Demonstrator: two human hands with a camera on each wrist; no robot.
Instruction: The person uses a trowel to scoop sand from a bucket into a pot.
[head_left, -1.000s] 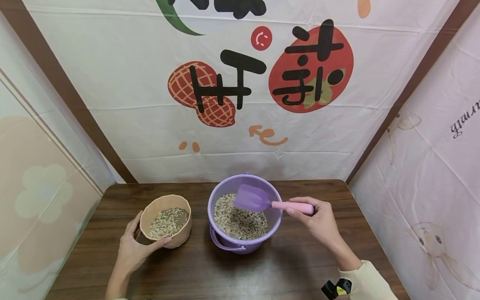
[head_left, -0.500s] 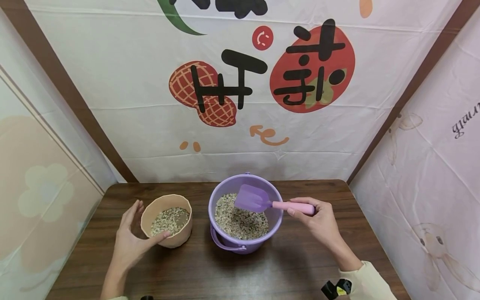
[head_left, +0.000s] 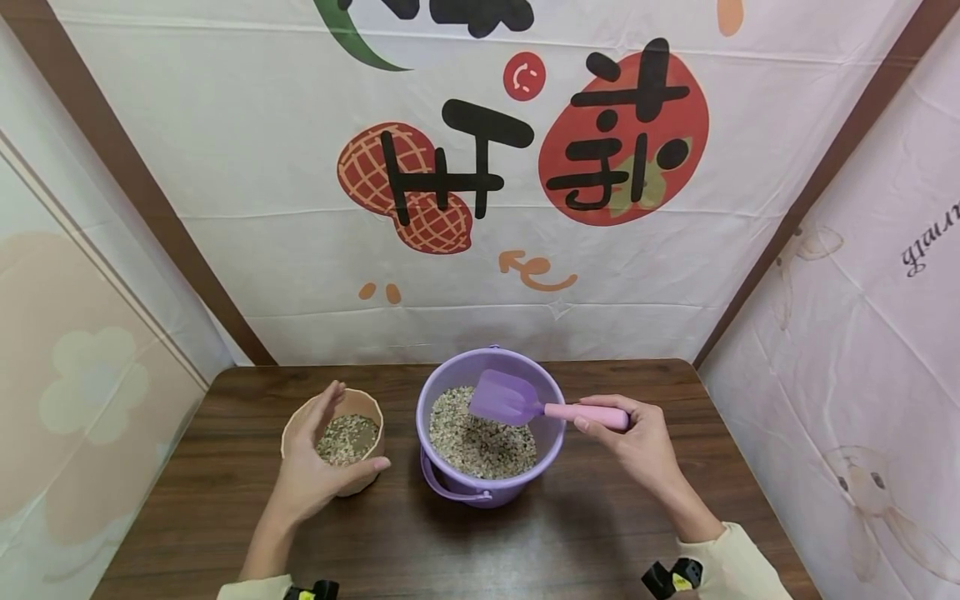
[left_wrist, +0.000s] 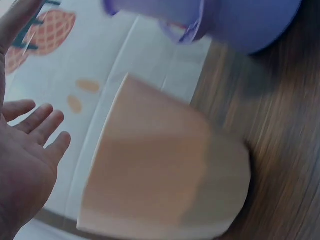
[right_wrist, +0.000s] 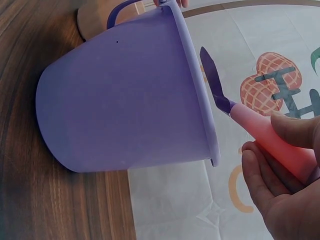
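In the head view my left hand (head_left: 311, 475) hovers over the near left rim of a beige pot (head_left: 365, 404), its fingers spread and gripping nothing. Grain-like bits (head_left: 348, 437) lie inside the pot, partly hidden by the hand. The left wrist view shows the pot's side (left_wrist: 150, 165) apart from the fingers. My right hand (head_left: 641, 433) grips the pink handle of a toy shovel (head_left: 502, 398). The shovel's purple blade is above a purple bucket (head_left: 551, 450), which holds more of the same bits. Seen from the right wrist, the blade stands just beyond the bucket's rim (right_wrist: 197, 95).
The wooden table (head_left: 405, 550) carries the pot on the left and the bucket in the middle. The bucket's handle (head_left: 450, 492) hangs down at its near side. A printed white cloth (head_left: 315, 275) rises behind the table's back edge.
My left hand has let go of the pot's side, drawn left, then moved up and right over its rim. The right hand and shovel have stayed still.
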